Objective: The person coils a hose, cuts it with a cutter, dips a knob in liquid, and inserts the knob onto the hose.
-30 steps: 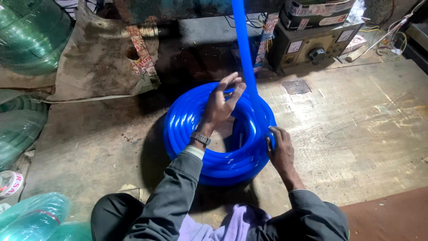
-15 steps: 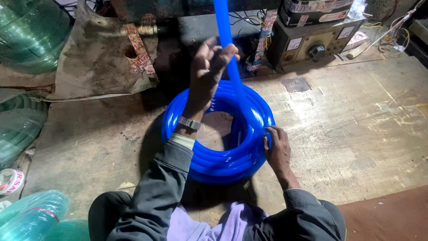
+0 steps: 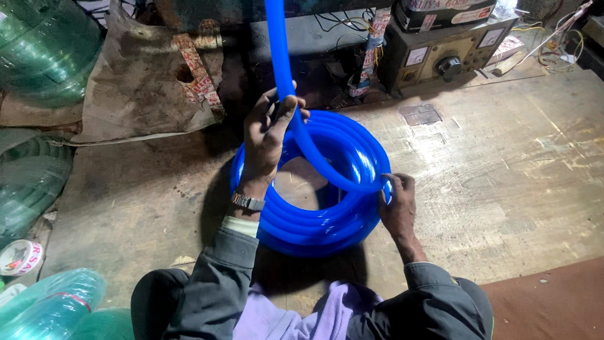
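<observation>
Head view: a person sits low on a wooden floor point(image 3: 503, 164), looking down at a coil of blue hose point(image 3: 314, 220) right in front of the knees.
Left hand: the left hand point(image 3: 267, 135) is raised above the far side of the coil and clenched around the loose run of hose point(image 3: 280, 56), thumb and fingers wrapped about it; a wristwatch point(image 3: 246, 202) sits at the cuff of a grey sleeve.
Right hand: the right hand point(image 3: 396, 208) grips the near right edge of the coil, fingers curled over the top turns where the loose run meets them.
Hose: the coil lies flat on the floor, several turns stacked, with bare floor showing through its middle. The loose run climbs from the right side of the coil, curves across the opening, passes through the left hand and goes straight up out of the picture.
Around: rolls of green hose point(image 3: 38, 50) are piled at the left edge, more of them at the lower left beside a roll of tape point(image 3: 19, 257). A dirty cloth point(image 3: 138, 82) is draped behind the coil. A metal box with dials and a knob point(image 3: 440, 56) stands at the upper right, wires trailing beside it.
</observation>
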